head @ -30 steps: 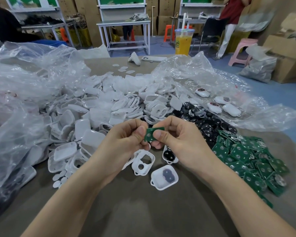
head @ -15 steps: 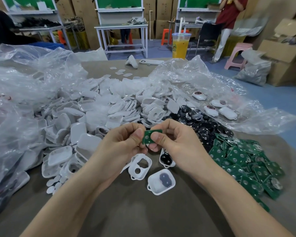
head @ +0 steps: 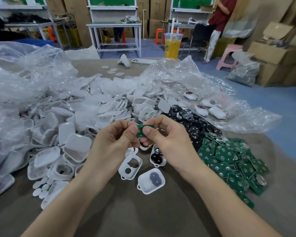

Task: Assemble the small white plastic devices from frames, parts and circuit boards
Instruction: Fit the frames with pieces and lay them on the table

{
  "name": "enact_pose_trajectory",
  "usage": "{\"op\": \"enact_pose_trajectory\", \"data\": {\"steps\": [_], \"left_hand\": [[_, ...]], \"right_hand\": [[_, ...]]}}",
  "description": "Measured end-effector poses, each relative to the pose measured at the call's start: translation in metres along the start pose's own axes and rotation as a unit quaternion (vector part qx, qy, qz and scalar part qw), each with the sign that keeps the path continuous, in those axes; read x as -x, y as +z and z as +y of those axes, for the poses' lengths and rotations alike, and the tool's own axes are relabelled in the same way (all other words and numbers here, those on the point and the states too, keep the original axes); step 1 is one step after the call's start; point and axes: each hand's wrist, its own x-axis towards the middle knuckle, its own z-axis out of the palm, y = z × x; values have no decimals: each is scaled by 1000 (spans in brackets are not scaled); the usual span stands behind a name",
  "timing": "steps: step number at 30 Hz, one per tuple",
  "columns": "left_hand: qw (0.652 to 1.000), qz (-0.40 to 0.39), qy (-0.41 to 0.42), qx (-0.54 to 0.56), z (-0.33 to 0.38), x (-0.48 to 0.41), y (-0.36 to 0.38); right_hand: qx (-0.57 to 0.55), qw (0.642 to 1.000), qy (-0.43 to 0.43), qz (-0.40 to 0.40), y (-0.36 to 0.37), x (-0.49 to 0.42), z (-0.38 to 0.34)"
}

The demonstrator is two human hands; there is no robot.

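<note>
A small green circuit board (head: 141,130) is pinched between my left hand (head: 113,144) and my right hand (head: 167,139), thumbs on top, above the table's middle. Below the hands lie a white frame with two holes (head: 130,166), a white shell holding a dark round part (head: 151,180) and another white piece with a black part (head: 157,157). A pile of green circuit boards (head: 232,161) lies to the right, black round parts (head: 193,122) behind it, and a heap of white plastic shells (head: 72,127) to the left.
Crumpled clear plastic bags (head: 20,86) cover the left and back right of the brown table (head: 143,211). Several finished white devices (head: 203,106) lie on the right bag. A cup of orange drink (head: 172,45) and a phone (head: 143,61) sit at the far edge.
Both hands have kept hold of the green board and have drawn closer together over it. The view has tilted slightly.
</note>
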Motion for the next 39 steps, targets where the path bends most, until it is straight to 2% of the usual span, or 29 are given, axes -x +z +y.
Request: {"op": "enact_pose_trajectory", "data": {"steps": [4,17,22,27,29,33,37,39], "left_hand": [[998,20,25,-47,-1,0,1],[997,-51,48,-31,1,2,-2],[994,-51,11,99,0,-4,0],[991,-17,-8,134,2,-4,-5],[992,-9,-16,121,5,-3,-7],[998,-1,-12,69,20,-10,-2],[997,67,36,29,59,-68,-3],[992,123,31,12,87,-101,-6]], "right_hand": [[-2,1000,-3,1,1,-1,3],[-13,1000,7,-14,1,-2,7],[-54,998,-18,12,2,-4,5],[-154,986,3,59,-7,-9,2],[-188,979,10,82,-10,-12,2],[-189,976,17,109,-16,-15,3],[-185,975,25,121,-17,-15,3],[-187,975,28,118,-17,-13,1]]}}
